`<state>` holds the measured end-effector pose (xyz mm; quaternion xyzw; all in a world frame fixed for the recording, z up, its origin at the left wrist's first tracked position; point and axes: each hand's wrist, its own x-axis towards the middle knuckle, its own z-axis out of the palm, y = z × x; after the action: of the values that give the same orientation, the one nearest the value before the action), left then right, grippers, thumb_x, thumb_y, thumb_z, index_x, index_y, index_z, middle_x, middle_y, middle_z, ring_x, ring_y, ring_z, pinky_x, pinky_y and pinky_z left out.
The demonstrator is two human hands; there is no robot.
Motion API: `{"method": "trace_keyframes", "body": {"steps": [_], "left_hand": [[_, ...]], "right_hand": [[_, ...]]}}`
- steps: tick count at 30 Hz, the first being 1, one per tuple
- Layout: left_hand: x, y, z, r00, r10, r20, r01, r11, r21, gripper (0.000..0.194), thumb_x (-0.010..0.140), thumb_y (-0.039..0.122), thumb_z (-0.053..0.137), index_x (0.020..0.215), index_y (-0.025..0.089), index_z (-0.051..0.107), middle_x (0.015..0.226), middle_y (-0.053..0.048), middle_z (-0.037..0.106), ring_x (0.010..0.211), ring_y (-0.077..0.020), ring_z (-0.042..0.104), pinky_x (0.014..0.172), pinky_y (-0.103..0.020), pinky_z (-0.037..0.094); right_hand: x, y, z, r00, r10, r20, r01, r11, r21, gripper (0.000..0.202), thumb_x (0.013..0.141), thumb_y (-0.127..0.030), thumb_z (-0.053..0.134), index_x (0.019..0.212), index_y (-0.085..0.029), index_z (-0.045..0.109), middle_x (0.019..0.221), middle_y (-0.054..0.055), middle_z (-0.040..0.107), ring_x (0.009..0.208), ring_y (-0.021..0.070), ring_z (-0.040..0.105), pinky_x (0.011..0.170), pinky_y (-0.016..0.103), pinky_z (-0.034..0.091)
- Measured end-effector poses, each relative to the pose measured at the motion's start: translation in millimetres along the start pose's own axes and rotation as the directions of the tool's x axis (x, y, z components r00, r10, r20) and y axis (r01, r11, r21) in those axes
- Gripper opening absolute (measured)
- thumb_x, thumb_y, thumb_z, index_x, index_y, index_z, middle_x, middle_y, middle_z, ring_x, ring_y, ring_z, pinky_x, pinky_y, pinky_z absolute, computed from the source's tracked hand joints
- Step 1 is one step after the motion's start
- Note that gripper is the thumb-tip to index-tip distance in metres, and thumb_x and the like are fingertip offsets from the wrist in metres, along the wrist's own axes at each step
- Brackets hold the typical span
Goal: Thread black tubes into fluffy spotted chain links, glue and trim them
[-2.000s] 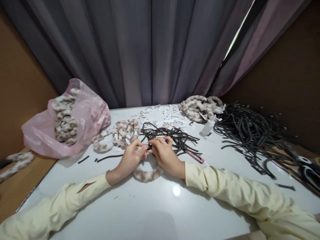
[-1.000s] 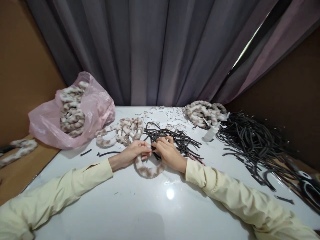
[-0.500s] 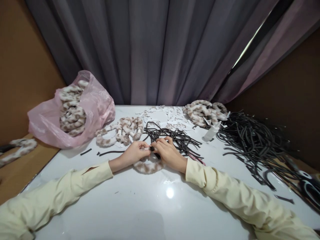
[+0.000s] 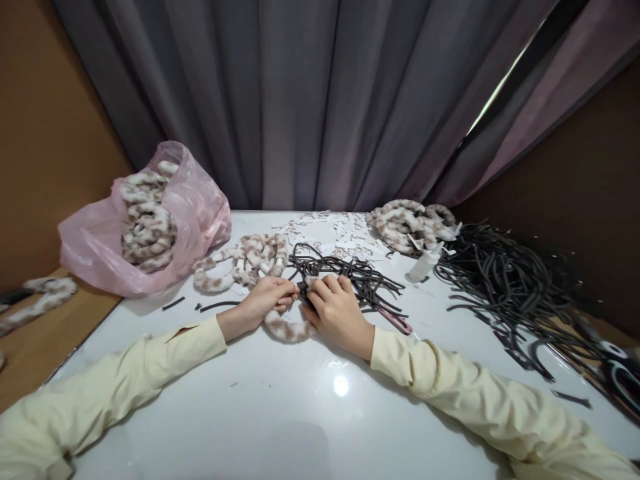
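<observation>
A fuzzy white-and-brown ring (image 4: 289, 329) lies on the white table between both hands. My left hand (image 4: 265, 300) is closed at its left side, thumb and fingers pinched on a small dark piece at the ring's upper part. My right hand (image 4: 336, 308) curls round the ring's right side, fingers bent over it; the fingertips partly hide the ring's end. Just behind the hands is a loose pile of black cords (image 4: 365, 275).
A pink plastic bag (image 4: 200, 200) of fuzzy rings stands at the left. More rings (image 4: 260, 257) lie behind my left hand, others (image 4: 400, 223) at the back right. A small bottle (image 4: 424, 264), a large black cord heap (image 4: 515, 287) and scissors (image 4: 623, 380) are on the right.
The fuzzy ring has shifted slightly left and up. My right hand has turned and wrapped further over its right side, and my left fingers have closed tighter.
</observation>
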<state>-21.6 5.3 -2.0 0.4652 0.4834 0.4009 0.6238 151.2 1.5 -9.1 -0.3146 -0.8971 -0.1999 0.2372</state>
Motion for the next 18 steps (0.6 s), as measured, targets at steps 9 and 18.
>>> {"method": "trace_keyframes", "body": {"steps": [9,18], "left_hand": [[-2.2,1.6,4.1,0.994,0.11,-0.021,-0.107,0.987,0.119,0.014,0.068,0.025,0.061,0.063,0.012,0.056,0.051,-0.001,0.061,0.033,-0.0039,0.036,0.036,-0.018,0.023],[-7.4,-3.4,5.6,0.944,0.318,-0.083,-0.242,0.843,0.48,0.013,0.07,0.025,0.057,0.072,0.02,0.045,0.05,0.006,0.053,0.048,-0.0116,0.048,0.05,-0.021,0.037]], "right_hand": [[-1.2,-2.2,-1.1,0.995,-0.013,0.096,0.012,1.0,0.013,0.013,0.086,-0.01,0.046,0.08,-0.013,0.057,0.077,0.01,0.056,0.081,0.0245,0.039,0.076,0.038,0.028],[-1.6,-1.8,-4.1,0.997,-0.051,0.065,0.045,0.995,0.09,0.011,0.081,-0.006,0.046,0.08,-0.014,0.054,0.077,0.008,0.053,0.081,0.0236,0.039,0.078,0.037,0.029]]}}
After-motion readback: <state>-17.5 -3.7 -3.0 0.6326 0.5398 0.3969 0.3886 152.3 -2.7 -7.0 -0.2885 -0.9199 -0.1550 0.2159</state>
